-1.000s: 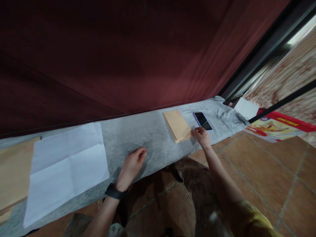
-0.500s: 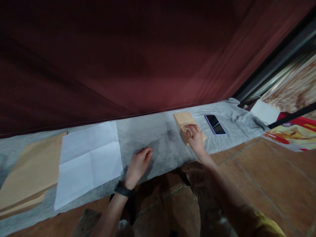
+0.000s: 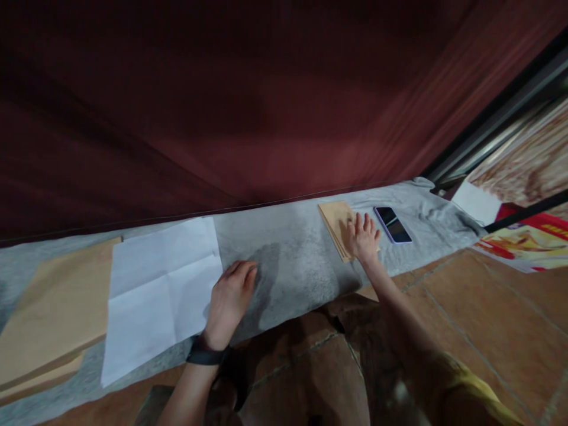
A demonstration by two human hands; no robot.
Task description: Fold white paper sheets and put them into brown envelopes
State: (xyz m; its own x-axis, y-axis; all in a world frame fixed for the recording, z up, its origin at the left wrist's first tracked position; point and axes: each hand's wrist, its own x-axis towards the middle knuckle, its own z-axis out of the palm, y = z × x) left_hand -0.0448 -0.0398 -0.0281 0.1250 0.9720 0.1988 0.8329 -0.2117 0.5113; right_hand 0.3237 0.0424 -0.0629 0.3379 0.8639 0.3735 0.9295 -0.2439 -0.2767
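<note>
My left hand [image 3: 233, 296], with a dark band on its wrist, hovers by the right edge of the white paper [image 3: 160, 290]. Its fingers are curled together and nothing shows in them. That paper lies spread out with fold creases across it. My right hand [image 3: 364, 238] is open, fingers apart, over the right side of a small stack of folded brown paper [image 3: 336, 222]; part of the stack is hidden under it. Just right of those fingers lies a phone [image 3: 393, 225] in a pale purple case, its screen dark. Larger brown paper sheets [image 3: 57, 302] overlap at the far left.
A grey cloth [image 3: 284, 260] covers the long narrow surface. Behind it hangs a dark red curtain [image 3: 275, 118]. To the right are a dark metal bar [image 3: 528, 210], a white box [image 3: 477, 201] and a red and yellow printed package [image 3: 528, 236]. Brown tiles [image 3: 465, 307] form the floor.
My right hand has shifted right across the small brown stack and its fingers have spread. My left hand has moved left toward the white paper.
</note>
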